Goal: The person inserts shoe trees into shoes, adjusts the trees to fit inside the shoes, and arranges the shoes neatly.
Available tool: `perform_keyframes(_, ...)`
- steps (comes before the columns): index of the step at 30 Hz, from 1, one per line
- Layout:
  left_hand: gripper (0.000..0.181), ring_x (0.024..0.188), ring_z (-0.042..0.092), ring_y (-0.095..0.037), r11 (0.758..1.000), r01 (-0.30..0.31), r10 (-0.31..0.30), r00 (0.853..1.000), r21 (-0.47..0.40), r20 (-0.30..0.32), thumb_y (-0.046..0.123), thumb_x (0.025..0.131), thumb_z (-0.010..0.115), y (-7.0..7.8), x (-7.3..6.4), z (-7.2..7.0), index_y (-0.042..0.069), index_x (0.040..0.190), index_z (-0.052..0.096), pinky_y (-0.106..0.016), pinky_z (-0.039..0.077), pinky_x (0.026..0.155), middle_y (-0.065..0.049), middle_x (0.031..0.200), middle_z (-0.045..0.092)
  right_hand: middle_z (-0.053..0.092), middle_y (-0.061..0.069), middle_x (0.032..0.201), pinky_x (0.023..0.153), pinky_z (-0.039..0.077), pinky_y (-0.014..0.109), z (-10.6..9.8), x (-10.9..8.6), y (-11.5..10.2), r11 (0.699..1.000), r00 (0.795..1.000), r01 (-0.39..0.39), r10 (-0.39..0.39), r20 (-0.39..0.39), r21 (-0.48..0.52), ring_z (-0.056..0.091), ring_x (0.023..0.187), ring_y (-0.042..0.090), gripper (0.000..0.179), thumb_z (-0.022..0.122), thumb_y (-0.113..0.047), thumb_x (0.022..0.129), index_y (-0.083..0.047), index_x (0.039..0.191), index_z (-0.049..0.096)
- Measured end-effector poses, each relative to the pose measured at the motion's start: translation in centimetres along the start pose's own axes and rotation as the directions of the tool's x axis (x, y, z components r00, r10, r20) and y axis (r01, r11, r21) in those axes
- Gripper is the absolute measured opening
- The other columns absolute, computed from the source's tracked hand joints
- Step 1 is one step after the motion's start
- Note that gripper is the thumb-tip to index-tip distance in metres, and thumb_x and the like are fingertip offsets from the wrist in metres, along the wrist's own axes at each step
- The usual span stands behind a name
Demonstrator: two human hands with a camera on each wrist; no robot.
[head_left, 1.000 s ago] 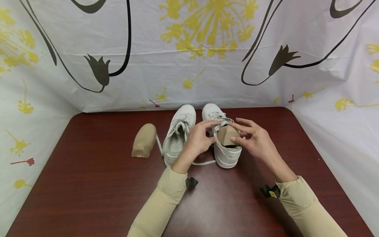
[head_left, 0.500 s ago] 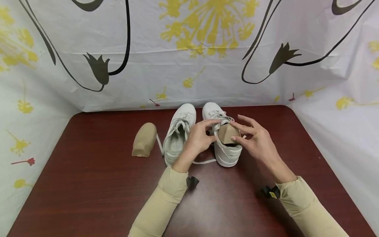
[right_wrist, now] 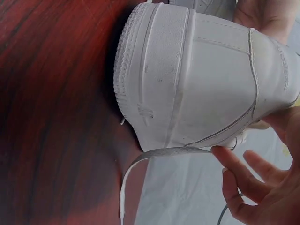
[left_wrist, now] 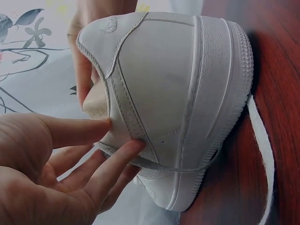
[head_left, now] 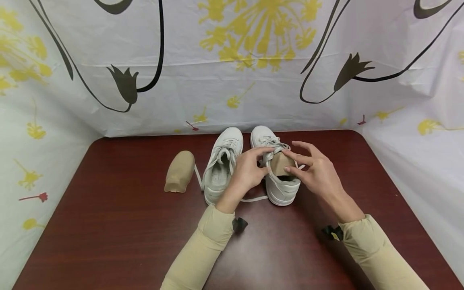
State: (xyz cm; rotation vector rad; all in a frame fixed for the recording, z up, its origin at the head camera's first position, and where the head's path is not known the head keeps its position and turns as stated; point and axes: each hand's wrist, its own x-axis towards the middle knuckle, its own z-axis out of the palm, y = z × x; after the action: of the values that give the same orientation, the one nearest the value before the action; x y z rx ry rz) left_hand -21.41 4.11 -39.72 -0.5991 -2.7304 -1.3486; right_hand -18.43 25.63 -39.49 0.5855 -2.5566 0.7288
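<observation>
Fingers of left hand (head_left: pixel 248 171) bent, thumb tip at the collar's left edge on the right white shoe (head_left: pixel 282 190), index fingertip near the lacing in the head view. Can't tell if that's a grip or just contact. Fingers of right hand (head_left: pixel 320 173) also bent, thumb tip against the second tan insert (head_left: pixel 280 164), index tip at the tongue/lacing. Can't tell if they pinch the insert or the shoe's edge.

Layout on the dark red table (head_left: pixel 108 229), left to right:
- First tan insert (head_left: pixel 180 172): lying flat, left of the shoes, nearer the far edge than the near edge.
- Left white shoe (head_left: pixel 218 171): upright, toe toward the far edge, bare inside at the heel. Left forearm partly covers its heel.
- White lace (head_left: pixel 255 199): on the table between the shoe heels.
- Right white shoe: upright, toe close to the far edge. Second insert sits in its opening, under the lacing, gap behind it at the heel. Another lace (right_wrist: pixel 133 171) hangs down its right side to the table.

Floral cloth (head_left: pixel 253 102) stands behind the far edge. Both sleeves (head_left: pixel 203 249) cream.
</observation>
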Motion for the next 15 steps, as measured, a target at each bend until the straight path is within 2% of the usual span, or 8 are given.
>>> perform_keyframes(5, 0.054, 0.104, 0.068, -0.022, 0.999, 0.009, -0.009, 1.0, -0.031, 0.003, 0.006, 0.08, 0.081, -0.05, 0.01, 0.09, 0.025, 0.129, 0.068, -0.028, 0.052, 0.078, 0.002, 0.128, 0.067, 0.054, 0.005, 0.14, 0.064, 0.046, 0.011, -0.1, -0.37, 0.47, 1.0, 1.0, 0.012, -0.012, 0.009, 0.004, 0.069, 0.08, 0.011, 0.057, 0.087, -0.012, 0.075, -0.022, 0.128, 0.07)
perform_keyframes(12, 0.056, 0.105, 0.068, -0.02, 0.999, 0.048, -0.047, 0.999, -0.026, 0.016, 0.006, 0.079, 0.082, -0.01, -0.07, -0.17, 0.027, 0.129, 0.068, -0.029, 0.052, 0.08, 0.0, 0.126, 0.068, 0.052, 0.004, 0.141, 0.064, 0.049, 0.012, -0.16, -0.55, 0.72, 0.993, 0.999, 0.002, -0.007, 0.04, 0.122, 0.069, 0.084, 0.012, 0.057, 0.086, -0.001, 0.074, -0.017, 0.127, 0.07)
perform_keyframes(15, 0.056, 0.105, 0.067, -0.021, 0.998, 0.041, -0.04, 0.999, -0.038, 0.018, 0.005, 0.079, 0.082, 0.05, 0.02, -0.21, 0.026, 0.129, 0.068, -0.029, 0.052, 0.08, -0.001, 0.126, 0.068, 0.054, 0.007, 0.14, 0.071, 0.046, 0.012, -0.3, -0.33, 0.68, 0.993, 0.999, -0.006, 0.001, 0.039, 0.118, 0.066, 0.094, 0.017, 0.056, 0.086, -0.001, 0.074, -0.017, 0.125, 0.07)
